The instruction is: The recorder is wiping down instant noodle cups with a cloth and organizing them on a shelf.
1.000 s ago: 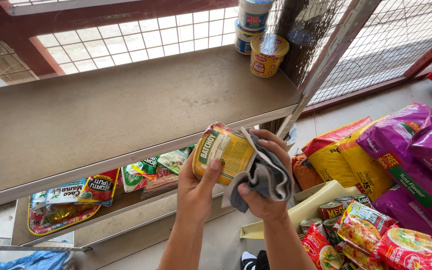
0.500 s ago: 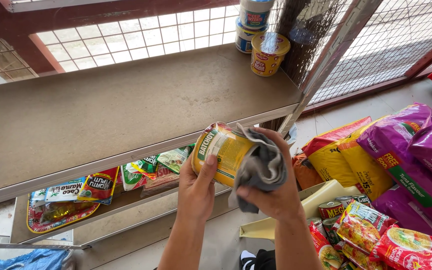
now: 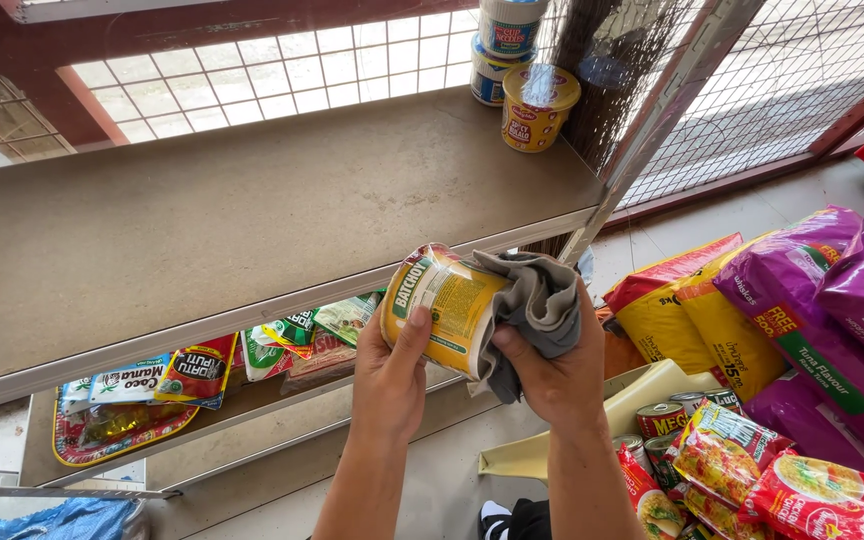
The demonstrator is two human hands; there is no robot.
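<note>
While the yellow noodle cup (image 3: 447, 310) lies tilted in our left hand (image 3: 392, 375), we press a grey cloth (image 3: 532, 305) on it.
Right hand (image 3: 552, 370) grips cloth — base covered, front bare — before a bare shelf (image 3: 202, 230).

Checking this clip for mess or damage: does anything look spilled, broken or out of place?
Nothing looks spilled or damaged. The left hand holds a yellow cup on its side while the right hand presses a grey cloth against it. The packets on the lower shelf lie loosely overlapped, and the top shelf looks dusty.
</note>
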